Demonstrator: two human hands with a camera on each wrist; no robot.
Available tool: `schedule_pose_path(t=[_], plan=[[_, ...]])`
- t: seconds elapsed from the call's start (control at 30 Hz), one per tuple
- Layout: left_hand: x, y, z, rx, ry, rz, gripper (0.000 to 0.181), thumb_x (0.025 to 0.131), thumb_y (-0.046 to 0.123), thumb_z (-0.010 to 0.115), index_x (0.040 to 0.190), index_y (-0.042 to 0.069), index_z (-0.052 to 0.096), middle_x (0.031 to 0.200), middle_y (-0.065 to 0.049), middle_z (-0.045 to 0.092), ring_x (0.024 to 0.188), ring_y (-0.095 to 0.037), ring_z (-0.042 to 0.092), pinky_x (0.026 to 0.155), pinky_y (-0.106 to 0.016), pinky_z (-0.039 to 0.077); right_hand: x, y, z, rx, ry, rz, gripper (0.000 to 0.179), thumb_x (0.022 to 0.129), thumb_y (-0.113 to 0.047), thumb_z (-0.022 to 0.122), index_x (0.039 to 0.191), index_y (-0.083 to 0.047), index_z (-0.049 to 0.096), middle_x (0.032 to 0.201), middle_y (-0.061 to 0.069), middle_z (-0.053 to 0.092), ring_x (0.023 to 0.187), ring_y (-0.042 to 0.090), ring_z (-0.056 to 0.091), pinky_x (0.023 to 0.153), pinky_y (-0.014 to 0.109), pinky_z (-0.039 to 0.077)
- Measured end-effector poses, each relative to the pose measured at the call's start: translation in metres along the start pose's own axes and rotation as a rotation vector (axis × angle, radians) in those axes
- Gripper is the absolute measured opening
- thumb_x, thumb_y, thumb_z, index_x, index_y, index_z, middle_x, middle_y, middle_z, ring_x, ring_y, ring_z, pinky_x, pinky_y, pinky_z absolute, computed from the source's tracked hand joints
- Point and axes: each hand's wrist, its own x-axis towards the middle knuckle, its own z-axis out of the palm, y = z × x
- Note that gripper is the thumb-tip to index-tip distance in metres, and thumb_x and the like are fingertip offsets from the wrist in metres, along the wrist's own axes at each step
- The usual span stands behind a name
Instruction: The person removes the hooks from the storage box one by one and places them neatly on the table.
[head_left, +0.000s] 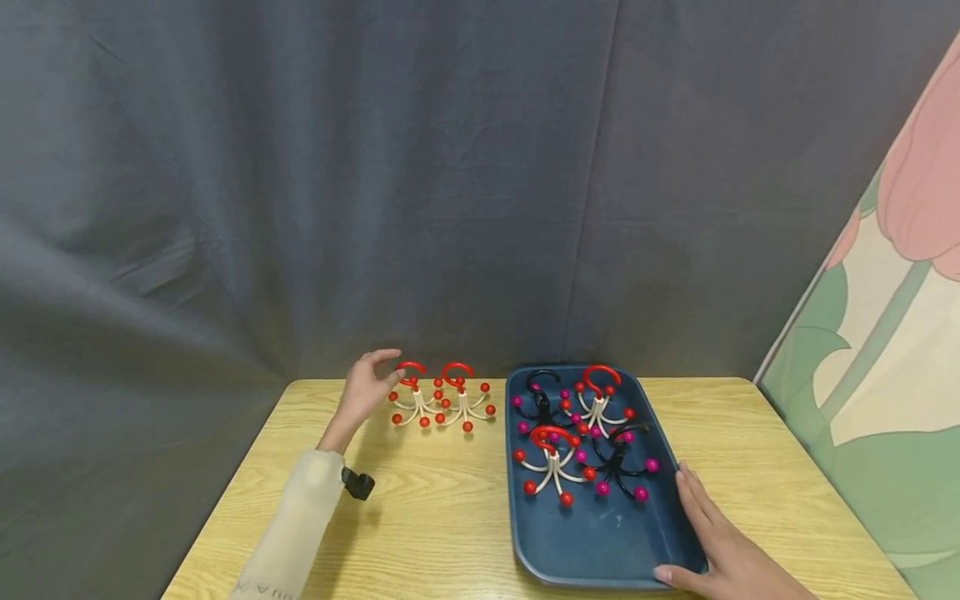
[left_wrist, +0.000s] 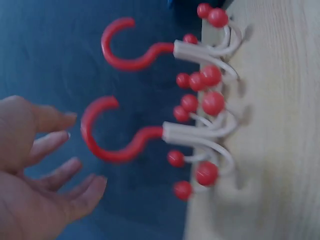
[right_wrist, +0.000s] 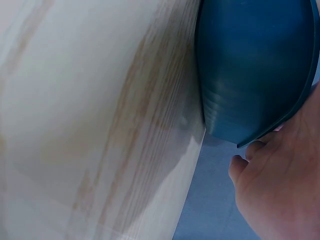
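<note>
A red-and-white hook rack [head_left: 417,402] stood beside its twin [head_left: 462,402] near the tabletop's [head_left: 435,517] back edge, towards the left corner. The left hand [head_left: 365,390], fingers spread, was just beside its hook. Rightward, a blue tray [head_left: 592,546] held four more racks [head_left: 555,462]; the right hand [head_left: 723,546], thumb and fingers apart, touched its near right corner.

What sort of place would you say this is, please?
It looks like a small, screened-off tabletop workspace, though I can't be certain. A plain dark cloth hangs behind the wood-grain table, a flower-patterned backdrop closes the right side, and a blue tray sits on the tabletop.
</note>
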Motion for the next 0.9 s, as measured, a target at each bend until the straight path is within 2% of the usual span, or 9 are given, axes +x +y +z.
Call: schedule_pose_path(t=[0.1, 0.17, 0.23, 0.3, 0.43, 0.53, 0.7, 0.77, 0.9], plan=[[-0.009, 0.025, 0.005, 0.076, 0.064, 0.081, 0.036, 0.097, 0.010, 0.074, 0.133, 0.004, 0.070, 0.134, -0.024, 0.063, 0.123, -0.046, 0.065, 0.101, -0.055, 0.058, -0.001, 0.000, 0.000, -0.001, 0.008, 0.001, 0.128, 0.089, -0.068, 0.071, 0.168, -0.001, -0.005, 0.173, 0.031, 0.002, 0.150, 0.058, 0.025, 0.112, 0.078, 0.036], [-0.015, 0.040, 0.011, 0.078, 0.084, 0.142, 0.030, 0.096, 0.007, 0.074, 0.126, 0.003, 0.073, 0.123, -0.022, 0.068, 0.111, -0.041, 0.071, 0.095, -0.052, 0.061, -0.001, 0.000, 0.001, 0.000, 0.016, -0.005, 0.128, 0.089, -0.068, 0.072, 0.168, -0.002, -0.004, 0.173, 0.031, 0.002, 0.150, 0.058, 0.026, 0.112, 0.078, 0.036], [-0.022, 0.055, 0.017, 0.036, 0.056, 0.180, 0.024, 0.097, 0.008, 0.074, 0.121, 0.005, 0.075, 0.115, -0.017, 0.074, 0.103, -0.034, 0.075, 0.090, -0.046, 0.063, -0.002, -0.001, 0.000, 0.003, 0.020, -0.009, 0.128, 0.089, -0.068, 0.072, 0.168, -0.002, -0.004, 0.173, 0.030, 0.002, 0.150, 0.058, 0.025, 0.112, 0.078, 0.036], [-0.030, 0.068, 0.024, -0.025, -0.017, 0.194, 0.020, 0.099, 0.011, 0.073, 0.118, 0.006, 0.077, 0.110, -0.014, 0.078, 0.097, -0.028, 0.077, 0.086, -0.040, 0.064, -0.002, -0.002, 0.000, 0.015, 0.015, -0.008, 0.128, 0.088, -0.069, 0.071, 0.168, -0.003, -0.004, 0.173, 0.030, 0.001, 0.151, 0.057, 0.023, 0.112, 0.078, 0.035], [-0.041, 0.087, 0.039, -0.183, -0.231, 0.131, 0.020, 0.101, 0.018, 0.073, 0.118, 0.010, 0.079, 0.113, -0.011, 0.080, 0.097, -0.022, 0.079, 0.086, -0.032, 0.064, -0.002, -0.004, -0.002, 0.031, -0.007, 0.009, 0.128, 0.089, -0.070, 0.070, 0.168, -0.004, -0.006, 0.174, 0.028, -0.002, 0.152, 0.058, 0.020, 0.113, 0.079, 0.033], [-0.046, 0.094, 0.052, -0.315, -0.352, 0.053, 0.025, 0.101, 0.019, 0.073, 0.122, 0.006, 0.077, 0.116, -0.016, 0.079, 0.101, -0.023, 0.079, 0.092, -0.034, 0.064, -0.002, -0.004, -0.003, 0.019, -0.010, 0.010, 0.128, 0.089, -0.071, 0.069, 0.168, -0.004, -0.006, 0.174, 0.028, -0.001, 0.152, 0.057, 0.021, 0.113, 0.077, 0.035], [-0.049, 0.099, 0.077, -0.439, -0.441, -0.059, 0.036, 0.100, 0.022, 0.074, 0.128, -0.001, 0.073, 0.123, -0.021, 0.076, 0.111, -0.030, 0.077, 0.098, -0.041, 0.062, -0.003, -0.002, -0.004, -0.002, -0.001, 0.000, 0.127, 0.090, -0.070, 0.068, 0.168, -0.004, -0.006, 0.175, 0.028, 0.000, 0.153, 0.057, 0.023, 0.113, 0.076, 0.037], [-0.051, 0.099, 0.087, -0.431, -0.463, -0.080, 0.038, 0.099, 0.027, 0.076, 0.128, 0.002, 0.074, 0.125, -0.017, 0.077, 0.115, -0.031, 0.076, 0.100, -0.042, 0.061, -0.003, -0.003, -0.003, 0.002, -0.001, 0.001, 0.126, 0.090, -0.069, 0.069, 0.168, -0.005, -0.006, 0.175, 0.028, 0.000, 0.153, 0.057, 0.022, 0.113, 0.077, 0.036], [-0.056, 0.098, 0.105, -0.359, -0.494, -0.060, 0.034, 0.096, 0.033, 0.079, 0.123, 0.011, 0.078, 0.121, -0.008, 0.079, 0.112, -0.024, 0.076, 0.098, -0.038, 0.062, -0.003, -0.004, -0.003, 0.015, -0.011, 0.012, 0.126, 0.091, -0.069, 0.068, 0.168, -0.005, -0.007, 0.175, 0.028, -0.002, 0.153, 0.058, 0.020, 0.113, 0.078, 0.035]])
